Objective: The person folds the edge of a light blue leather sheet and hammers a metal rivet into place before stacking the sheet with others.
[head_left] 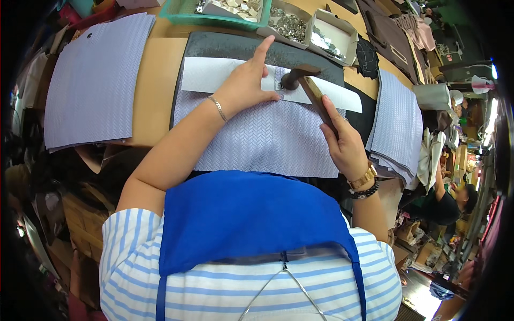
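Note:
A lavender sheet with a woven texture [257,142] lies before me, its far edge folded over to show a white backing [206,75]. My left hand [249,83] rests on that fold, forefinger raised and thumb stretched to the right, holding nothing. In my right hand [348,147] is a hammer [317,99], gripped by its wooden handle. Its dark metal head is low over the white strip, just right of my left thumb. A small metal fitting [280,85] shows at the strip's middle beside the hammer head; whether they touch I cannot tell.
Stacked lavender sheets [99,85] lie at left, with another stack [395,117] at right. Beyond the black work mat [219,45] stand a green tray [179,13] and open boxes of small metal parts [289,24]. Another person [447,206] is at the far right.

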